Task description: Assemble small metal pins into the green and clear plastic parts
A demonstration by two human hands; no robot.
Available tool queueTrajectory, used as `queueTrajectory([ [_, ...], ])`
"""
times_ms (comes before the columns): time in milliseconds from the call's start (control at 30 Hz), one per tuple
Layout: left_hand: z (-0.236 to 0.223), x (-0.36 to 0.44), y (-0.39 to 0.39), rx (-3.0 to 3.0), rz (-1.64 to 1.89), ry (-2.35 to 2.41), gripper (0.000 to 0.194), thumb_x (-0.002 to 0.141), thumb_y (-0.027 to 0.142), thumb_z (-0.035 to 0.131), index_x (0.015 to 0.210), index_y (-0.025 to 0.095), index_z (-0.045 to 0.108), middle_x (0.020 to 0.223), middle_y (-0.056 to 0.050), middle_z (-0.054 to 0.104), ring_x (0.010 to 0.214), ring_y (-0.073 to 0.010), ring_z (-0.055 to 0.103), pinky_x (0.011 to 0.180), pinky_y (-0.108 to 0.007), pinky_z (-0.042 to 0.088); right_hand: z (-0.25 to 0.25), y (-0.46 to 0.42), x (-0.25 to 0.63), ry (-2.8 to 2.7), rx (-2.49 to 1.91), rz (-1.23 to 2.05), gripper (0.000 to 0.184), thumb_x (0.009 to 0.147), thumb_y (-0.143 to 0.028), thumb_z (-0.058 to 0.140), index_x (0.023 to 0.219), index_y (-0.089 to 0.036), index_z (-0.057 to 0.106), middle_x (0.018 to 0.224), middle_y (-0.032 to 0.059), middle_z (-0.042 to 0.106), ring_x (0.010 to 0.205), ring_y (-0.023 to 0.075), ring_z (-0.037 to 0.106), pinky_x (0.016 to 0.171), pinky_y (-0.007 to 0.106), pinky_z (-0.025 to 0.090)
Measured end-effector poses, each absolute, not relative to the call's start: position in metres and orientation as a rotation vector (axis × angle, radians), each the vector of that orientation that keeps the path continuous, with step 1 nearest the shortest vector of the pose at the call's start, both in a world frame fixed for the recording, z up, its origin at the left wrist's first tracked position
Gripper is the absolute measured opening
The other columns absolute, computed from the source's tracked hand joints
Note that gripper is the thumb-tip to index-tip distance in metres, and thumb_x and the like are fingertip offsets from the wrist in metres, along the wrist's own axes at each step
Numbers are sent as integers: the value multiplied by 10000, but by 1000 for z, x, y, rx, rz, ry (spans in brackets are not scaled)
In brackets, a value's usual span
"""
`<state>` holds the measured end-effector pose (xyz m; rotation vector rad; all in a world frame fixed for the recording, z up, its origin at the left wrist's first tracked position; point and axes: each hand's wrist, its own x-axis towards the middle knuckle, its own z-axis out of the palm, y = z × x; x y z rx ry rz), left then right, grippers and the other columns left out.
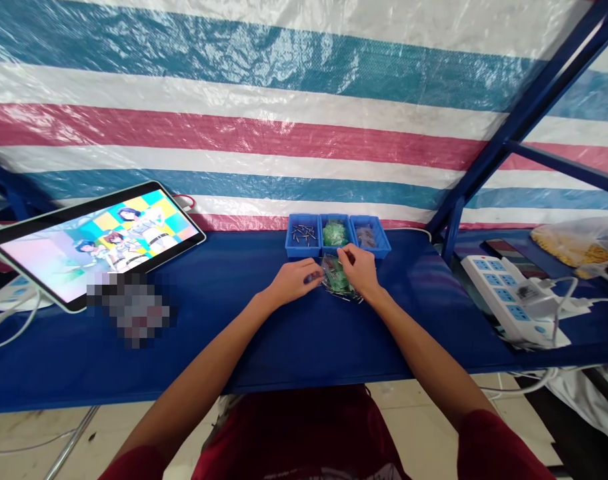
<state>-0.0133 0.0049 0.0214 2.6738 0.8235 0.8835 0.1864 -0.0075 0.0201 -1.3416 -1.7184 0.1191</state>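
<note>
Steadying the bag (337, 277) near the table's (284, 347) back edge should curb spills: right hand (360, 270) pinching it, left hand's (297, 280) grip unclear.

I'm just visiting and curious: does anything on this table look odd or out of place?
Mainly the pixelated patch below the tablet: its coarse blocks hide whatever is there. Also, thin metal-looking pieces lie untidily in front of the blue bins, though I can't tell whether they spilled.

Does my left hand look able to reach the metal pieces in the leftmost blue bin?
Probably yes: the left hand is near that open-topped bin, and nothing visible covers the metal pieces.
</note>
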Motion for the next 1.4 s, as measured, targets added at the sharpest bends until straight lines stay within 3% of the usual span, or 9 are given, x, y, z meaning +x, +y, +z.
queueTrajectory([
  [433, -8, 21, -20, 2856, 655, 610, 296, 961, 326, 425, 1014, 202, 688, 901, -48, 686, 806, -145, 650, 649, -211, 451, 20, -9, 185, -1723, -1340, 144, 351, 918, -402, 440, 639, -200, 511, 515, -21, 494, 467, 119, 435, 530, 255, 334],
  [833, -5, 21, -23, 2871, 590, 596, 256, 951, 304, 438, 921, 169, 654, 863, -45, 656, 741, -142, 626, 590, -215, 412, 22, -10, 183, -1727, -1324, 144, 339, 911, -373, 444, 621, -202, 487, 506, -22, 490, 462, 117, 427, 527, 253, 329],
  [1233, 11, 4, -1, 2133, 995, 868, 258, 877, 405, 551, 852, 163, 637, 795, -22, 597, 590, -95, 489, 592, -224, 416, 21, -11, 182, -1746, -1312, 183, 310, 902, -350, 476, 642, -191, 537, 522, -18, 520, 481, 119, 465, 541, 255, 347],
  [1400, 8, 2, 5, 1689, 998, 863, 302, 824, 434, 602, 877, 137, 612, 673, -8, 618, 465, -69, 419, 471, -205, 371, 20, -13, 181, -1860, -1140, 228, 249, 923, -339, 461, 815, -180, 619, 666, 21, 623, 554, 128, 534, 563, 252, 399],
])
